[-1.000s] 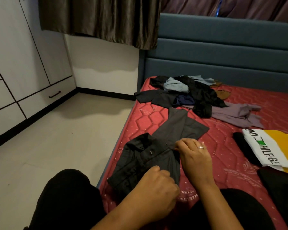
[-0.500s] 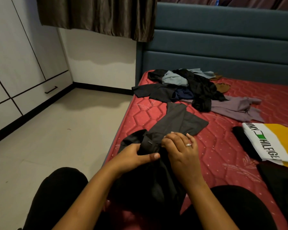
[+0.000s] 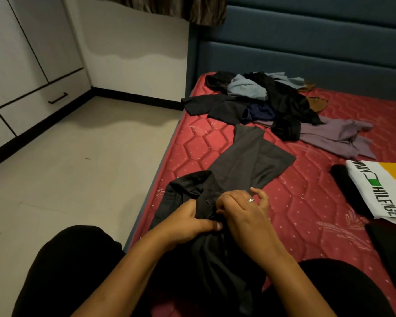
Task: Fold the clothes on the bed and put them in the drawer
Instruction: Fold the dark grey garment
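Note:
Dark grey trousers (image 3: 249,161) lie along the left side of the red mattress (image 3: 306,202), with the waistband bunched near me. My left hand (image 3: 190,223) grips the dark waistband fabric from the left, thumb on top. My right hand (image 3: 245,213), wearing a ring, pinches the same waistband from the right, right beside the left hand. A pile of unfolded clothes (image 3: 268,101) in black, blue-grey and navy sits near the headboard, and a mauve garment (image 3: 336,138) is spread to its right.
A folded white and yellow shirt (image 3: 384,193) with lettering rests at the right on dark garments (image 3: 348,188). A white cabinet drawer with a black handle (image 3: 57,98) stands across the pale floor (image 3: 78,168). The blue headboard (image 3: 306,46) backs the bed. My knees frame the bottom.
My left hand moved up from the trousers' lower part to the waistband beside my right hand. Both hands have gathered and lifted the waistband fabric. The camera tilted down.

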`<state>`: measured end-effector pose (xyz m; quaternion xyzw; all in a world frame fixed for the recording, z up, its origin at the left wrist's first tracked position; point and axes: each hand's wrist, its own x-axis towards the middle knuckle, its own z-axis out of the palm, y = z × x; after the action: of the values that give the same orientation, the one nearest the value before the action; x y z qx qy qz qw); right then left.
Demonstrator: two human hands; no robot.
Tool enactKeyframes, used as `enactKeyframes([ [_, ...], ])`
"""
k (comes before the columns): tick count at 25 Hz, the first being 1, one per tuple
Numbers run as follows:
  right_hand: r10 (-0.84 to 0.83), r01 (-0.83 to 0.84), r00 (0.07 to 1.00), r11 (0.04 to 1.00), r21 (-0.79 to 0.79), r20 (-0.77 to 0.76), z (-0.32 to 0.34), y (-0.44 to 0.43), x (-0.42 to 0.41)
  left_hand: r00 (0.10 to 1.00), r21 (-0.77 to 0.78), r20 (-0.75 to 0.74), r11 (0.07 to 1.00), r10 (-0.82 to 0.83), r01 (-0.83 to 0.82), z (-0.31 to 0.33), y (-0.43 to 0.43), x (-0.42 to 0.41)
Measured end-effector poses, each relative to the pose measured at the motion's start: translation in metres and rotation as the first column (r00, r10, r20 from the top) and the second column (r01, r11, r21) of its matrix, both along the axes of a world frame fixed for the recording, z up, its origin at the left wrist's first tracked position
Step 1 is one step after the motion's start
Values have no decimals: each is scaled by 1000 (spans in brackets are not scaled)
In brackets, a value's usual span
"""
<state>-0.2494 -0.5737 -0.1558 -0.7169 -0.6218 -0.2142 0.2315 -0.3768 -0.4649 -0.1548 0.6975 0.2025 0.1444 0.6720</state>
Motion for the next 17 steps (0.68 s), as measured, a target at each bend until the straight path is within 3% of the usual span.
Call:
enactKeyframes([
  [4,23,-34,997,989,-144,-77,-2,-2,-1,969,-39,-158,982,-189,185,-2,14,-5],
  [8,48,-110,972,958,-266,-229,1,0,4,958,-104,-195,976,-210,193,-5,15,-11],
  [11,35,-131,861,979,-156,-507,6,-1,20,963,-268,-160,948,-219,171,-3,16,-23],
  [12,5,-99,757,989,-107,-653,9,-4,22,963,-287,-151,942,-225,175,-2,18,-26],
  [14,-65,-82,405,991,-107,-912,15,-10,18,964,-274,-151,946,-219,172,1,21,-31],
  [16,-95,-123,28,988,-97,-995,20,-11,9,967,-263,-155,952,-204,159,3,19,-30],
  [17,-75,-137,-116,989,-59,-990,24,-11,5,966,-248,-156,955,-205,163,4,17,-29],
])
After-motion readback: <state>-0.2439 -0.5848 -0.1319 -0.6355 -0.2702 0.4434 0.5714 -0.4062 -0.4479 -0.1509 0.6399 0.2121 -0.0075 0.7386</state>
